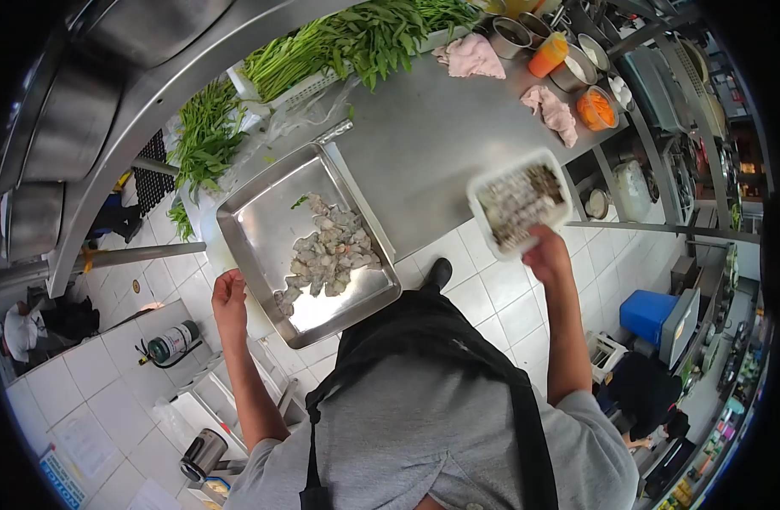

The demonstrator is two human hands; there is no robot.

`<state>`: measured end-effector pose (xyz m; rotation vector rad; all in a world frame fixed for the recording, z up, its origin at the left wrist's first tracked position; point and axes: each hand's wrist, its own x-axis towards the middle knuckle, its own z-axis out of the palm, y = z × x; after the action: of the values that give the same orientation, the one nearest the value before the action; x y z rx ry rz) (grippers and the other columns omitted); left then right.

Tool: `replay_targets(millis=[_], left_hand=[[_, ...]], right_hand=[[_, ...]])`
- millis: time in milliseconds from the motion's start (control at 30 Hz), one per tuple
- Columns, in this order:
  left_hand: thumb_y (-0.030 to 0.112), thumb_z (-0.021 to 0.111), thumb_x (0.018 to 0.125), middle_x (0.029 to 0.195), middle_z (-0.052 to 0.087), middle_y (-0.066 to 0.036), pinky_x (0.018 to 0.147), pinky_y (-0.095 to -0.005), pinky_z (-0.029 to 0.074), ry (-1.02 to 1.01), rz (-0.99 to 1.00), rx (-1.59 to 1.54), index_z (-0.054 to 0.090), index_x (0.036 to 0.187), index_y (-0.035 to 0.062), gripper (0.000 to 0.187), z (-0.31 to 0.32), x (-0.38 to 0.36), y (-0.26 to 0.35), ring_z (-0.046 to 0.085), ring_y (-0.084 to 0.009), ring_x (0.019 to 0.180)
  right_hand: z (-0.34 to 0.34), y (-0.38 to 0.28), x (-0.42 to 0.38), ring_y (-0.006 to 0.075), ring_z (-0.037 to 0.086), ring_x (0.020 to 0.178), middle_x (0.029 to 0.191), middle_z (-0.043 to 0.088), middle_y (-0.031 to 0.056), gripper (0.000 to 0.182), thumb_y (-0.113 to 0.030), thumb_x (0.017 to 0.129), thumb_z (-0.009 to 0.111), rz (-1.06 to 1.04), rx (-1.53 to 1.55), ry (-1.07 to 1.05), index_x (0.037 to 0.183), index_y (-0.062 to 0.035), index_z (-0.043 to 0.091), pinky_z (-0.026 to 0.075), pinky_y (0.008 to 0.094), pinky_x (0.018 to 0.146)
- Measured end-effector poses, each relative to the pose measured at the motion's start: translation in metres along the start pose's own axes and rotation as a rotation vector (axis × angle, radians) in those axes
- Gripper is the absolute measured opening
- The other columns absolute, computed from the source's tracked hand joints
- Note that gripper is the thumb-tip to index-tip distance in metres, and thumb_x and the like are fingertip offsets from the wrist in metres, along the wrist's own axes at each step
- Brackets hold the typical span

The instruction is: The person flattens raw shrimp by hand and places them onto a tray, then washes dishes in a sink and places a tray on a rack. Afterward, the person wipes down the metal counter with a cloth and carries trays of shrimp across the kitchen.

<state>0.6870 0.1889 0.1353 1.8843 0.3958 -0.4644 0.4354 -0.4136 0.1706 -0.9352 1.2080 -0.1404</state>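
Note:
A large rectangular steel tray [241, 234] rests at the near left part of the steel counter. In it lies a heap of peeled-looking raw shrimp [334, 242], with a small green leaf at the top. My left hand [230, 293] is beside the tray's left edge, its fingers curled together, and I see nothing in them. My right hand [544, 253] grips the near rim of a white plastic tub [485, 223], which is held off the counter's front right edge. Greyish shrimp [521, 202] fill the tub; they are slightly blurred.
Leafy green stalks [322, 51] lie along the back of the steel counter [407, 136]. Pink cloths [471, 58], an orange bottle [548, 55], pots and a tub of orange pieces [597, 109] stand at the back right. Another person [641, 395] is at lower right.

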Motion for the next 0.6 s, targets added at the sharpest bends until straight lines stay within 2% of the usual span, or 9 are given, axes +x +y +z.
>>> replay_targets(millis=[67,233,300,333,367,433,500,567,600], left_hand=[[0.033,0.07,0.105,0.124,0.071,-0.005,0.092,-0.0304,0.047,0.159,0.413,0.276,0.069,0.133,0.0053,0.039,0.012,0.011,-0.003,0.064,-0.0183,0.112],[0.03,0.077,0.099,0.133,0.063,-0.012,0.105,-0.0337,0.046,0.127,0.446,0.283,0.063,0.14,0.0043,0.051,0.076,0.01,0.052,0.058,-0.0243,0.128],[0.035,0.079,0.097,0.143,0.058,-0.019,0.114,-0.0402,0.043,0.017,0.633,0.296,0.062,0.141,0.0026,0.057,0.1,-0.003,0.085,0.055,-0.0313,0.136],[0.039,0.078,0.096,0.149,0.054,-0.024,0.118,-0.0446,0.04,0.074,0.717,0.666,0.061,0.142,0.001,0.062,0.096,-0.004,0.097,0.051,-0.039,0.141],[0.046,0.079,0.094,0.147,0.058,-0.027,0.116,-0.0472,0.043,0.135,0.694,0.751,0.058,0.143,-0.0004,0.071,0.094,-0.012,0.11,0.054,-0.0449,0.137],[0.05,0.08,0.092,0.133,0.068,-0.027,0.111,-0.0486,0.048,0.232,0.397,0.857,0.057,0.143,-0.0002,0.076,0.068,-0.002,0.099,0.063,-0.0484,0.125],[0.054,0.08,0.09,0.118,0.074,-0.025,0.089,-0.0464,0.06,0.176,0.232,0.989,0.059,0.137,0.0011,0.074,0.026,0.017,0.045,0.073,-0.043,0.105],[0.047,0.077,0.093,0.104,0.074,-0.019,0.057,-0.0362,0.057,-0.134,-0.176,0.533,0.061,0.124,0.0006,0.058,0.006,0.041,-0.019,0.074,-0.0285,0.076],[0.047,0.077,0.093,0.104,0.074,-0.019,0.057,-0.0362,0.057,-0.12,-0.172,0.537,0.061,0.124,0.0006,0.058,0.008,0.022,-0.013,0.074,-0.0285,0.076]], right_hand=[[-0.056,0.026,-0.01,0.0173,0.055,0.051,0.076,0.065,0.0049,0.018,-0.021,0.098,0.06,0.059,0.038,0.056,0.109,-0.0072,0.063,0.041,0.0306,0.043],[-0.135,0.073,-0.059,0.0152,0.056,0.05,0.075,0.066,0.005,0.016,-0.021,0.097,0.06,0.069,0.191,0.197,0.107,-0.0088,0.063,0.045,0.0287,0.04],[-0.145,0.088,-0.072,0.0149,0.057,0.05,0.076,0.067,0.0046,0.015,-0.022,0.096,0.062,0.048,0.219,0.258,0.105,-0.0099,0.063,0.046,0.0281,0.04],[-0.169,0.103,-0.072,0.0148,0.058,0.052,0.078,0.068,0.0045,0.014,-0.022,0.095,0.064,0.105,0.228,0.269,0.104,-0.0113,0.063,0.046,0.0279,0.041],[-0.181,0.113,-0.077,0.0142,0.059,0.057,0.087,0.069,0.004,0.02,-0.021,0.098,0.061,0.086,0.252,0.26,0.115,-0.0102,0.062,0.043,0.0287,0.042],[-0.2,0.128,-0.089,0.014,0.061,0.058,0.091,0.07,0.0028,0.02,-0.022,0.097,0.062,0.077,0.339,0.247,0.115,-0.0127,0.063,0.044,0.0265,0.043],[-0.211,0.139,-0.094,0.0138,0.063,0.06,0.091,0.071,0.0032,0.022,-0.022,0.096,0.063,0.079,0.384,0.274,0.115,-0.0123,0.063,0.045,0.026,0.043],[-0.24,0.166,-0.078,0.014,0.064,0.06,0.091,0.072,0.0035,0.023,-0.022,0.095,0.064,0.132,0.435,0.259,0.116,-0.0119,0.063,0.045,0.0259,0.043],[-0.248,0.175,-0.069,0.0141,0.065,0.061,0.092,0.073,0.0038,0.024,-0.021,0.094,0.064,0.172,0.46,0.251,0.117,-0.0116,0.063,0.045,0.0258,0.043]])
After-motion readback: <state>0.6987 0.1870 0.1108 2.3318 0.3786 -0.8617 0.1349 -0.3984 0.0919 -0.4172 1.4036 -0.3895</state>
